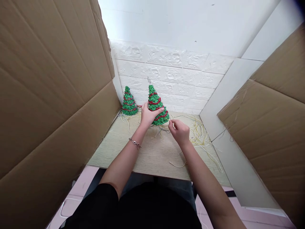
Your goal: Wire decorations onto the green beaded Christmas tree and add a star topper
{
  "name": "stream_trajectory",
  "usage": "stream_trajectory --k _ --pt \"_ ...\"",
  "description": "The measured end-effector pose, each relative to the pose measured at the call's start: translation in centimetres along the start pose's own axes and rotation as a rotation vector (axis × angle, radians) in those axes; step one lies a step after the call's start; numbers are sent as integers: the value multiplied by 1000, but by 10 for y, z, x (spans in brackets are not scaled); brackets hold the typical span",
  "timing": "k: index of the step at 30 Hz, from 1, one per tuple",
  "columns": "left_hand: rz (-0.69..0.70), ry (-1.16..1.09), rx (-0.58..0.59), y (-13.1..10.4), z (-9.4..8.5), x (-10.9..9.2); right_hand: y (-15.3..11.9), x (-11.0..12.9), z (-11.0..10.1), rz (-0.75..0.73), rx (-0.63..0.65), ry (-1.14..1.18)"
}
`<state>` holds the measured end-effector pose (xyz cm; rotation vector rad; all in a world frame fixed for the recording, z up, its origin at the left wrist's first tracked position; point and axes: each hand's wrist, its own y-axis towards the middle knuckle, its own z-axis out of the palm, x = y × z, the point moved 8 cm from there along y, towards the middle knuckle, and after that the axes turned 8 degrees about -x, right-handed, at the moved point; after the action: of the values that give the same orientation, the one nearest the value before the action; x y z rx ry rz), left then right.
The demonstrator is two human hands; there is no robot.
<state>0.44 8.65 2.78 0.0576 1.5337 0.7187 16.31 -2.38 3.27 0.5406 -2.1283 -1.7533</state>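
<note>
A small green Christmas tree [154, 96] with red garland and a clear tip leans slightly to the left over the table. My left hand [148, 117] is closed around its left side, the thumb lying across the front. At the lower right edge of the tree, my right hand [180, 131] pinches with thumb and index finger. What sits in that pinch is too small to make out. Thin wires show beneath the tree's base. A second, similar tree [129, 104] stands upright at the back left, apart from both hands.
Loose white and yellow wires [199, 132] lie tangled on the right of the wooden table [154, 152]. Tall cardboard [71, 79] walls off the left, and another cardboard panel [269, 127] the right. A white brick-patterned wall [166, 57] stands behind.
</note>
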Motion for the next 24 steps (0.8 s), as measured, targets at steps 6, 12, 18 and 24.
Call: stream_trajectory --k 6,12,18,24 --pt "54 167 52 -4 4 -7 1 5 0 -75 22 -50" --pt "62 162 94 -5 9 -5 0 11 7 -126 97 -94" --pt "57 67 168 -9 17 -2 -9 -5 26 98 306 -57" --pt "-47 -94 89 -4 12 9 -6 -8 21 81 214 -21"
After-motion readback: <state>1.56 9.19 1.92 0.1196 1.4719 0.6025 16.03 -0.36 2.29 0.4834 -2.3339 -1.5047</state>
